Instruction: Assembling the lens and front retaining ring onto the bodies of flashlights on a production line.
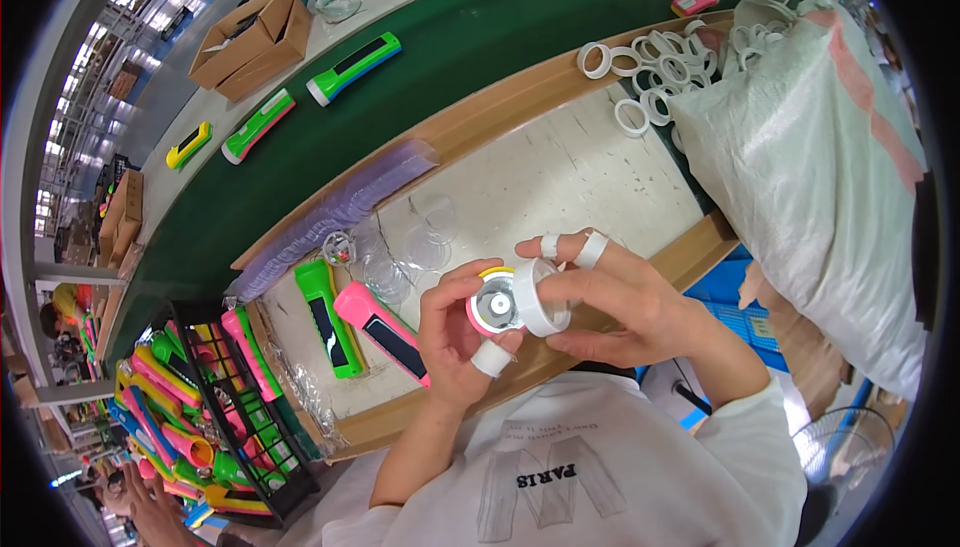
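Note:
In my left hand (pixel 448 335), fingers wrapped round it, is a flashlight (pixel 490 309) with a pink and yellow rim; its shiny reflector faces up. My right hand (pixel 635 302) grips a white ring (pixel 526 297) with what looks like a clear lens in it. The ring is tilted at the right side of the reflector; whether they touch, I cannot tell. White tape wraps several of my fingers. Left of my left hand lie a pink flashlight (pixel 378 329) and a green flashlight (pixel 328 319), each with a dark panel.
Clear discs (pixel 340 209) stand in a long row, with loose discs (pixel 428 245) nearby. White rings (pixel 665 72) spill from a sack (pixel 800 137). Beyond runs a green conveyor (pixel 450 57) carrying flashlights. A black crate (pixel 235 397) of flashlights stands left, near another person's hand (pixel 145 507).

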Demonstrator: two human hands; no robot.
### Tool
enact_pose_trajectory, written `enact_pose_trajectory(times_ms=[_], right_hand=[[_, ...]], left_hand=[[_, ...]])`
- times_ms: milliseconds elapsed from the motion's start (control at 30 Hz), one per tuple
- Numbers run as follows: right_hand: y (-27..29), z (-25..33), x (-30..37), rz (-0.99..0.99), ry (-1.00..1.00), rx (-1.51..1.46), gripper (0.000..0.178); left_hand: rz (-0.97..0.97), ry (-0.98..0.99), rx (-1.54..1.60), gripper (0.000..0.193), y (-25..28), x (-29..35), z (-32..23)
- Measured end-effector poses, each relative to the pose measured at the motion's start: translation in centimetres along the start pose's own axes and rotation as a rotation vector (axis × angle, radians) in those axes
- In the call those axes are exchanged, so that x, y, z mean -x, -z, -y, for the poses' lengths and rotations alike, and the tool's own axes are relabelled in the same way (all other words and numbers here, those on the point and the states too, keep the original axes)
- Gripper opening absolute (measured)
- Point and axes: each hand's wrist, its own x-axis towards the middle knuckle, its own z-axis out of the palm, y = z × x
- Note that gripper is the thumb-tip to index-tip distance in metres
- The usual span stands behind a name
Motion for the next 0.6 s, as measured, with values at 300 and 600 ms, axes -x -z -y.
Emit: enact_pose_trajectory(times_ms=[300,600], right_hand=[[-1.0,1.5,-1.2,0.076,0.086,0.276,0.051],[-2.3,1.7,-0.9,-0.051,0.094,0.438,0.051]], left_hand=[[-0.001,0.004,0.092,0.051,-0.2,0.1,0.0],[0.062,-0.101,-0.53,0.066,0.9,0.4,-0.6]])
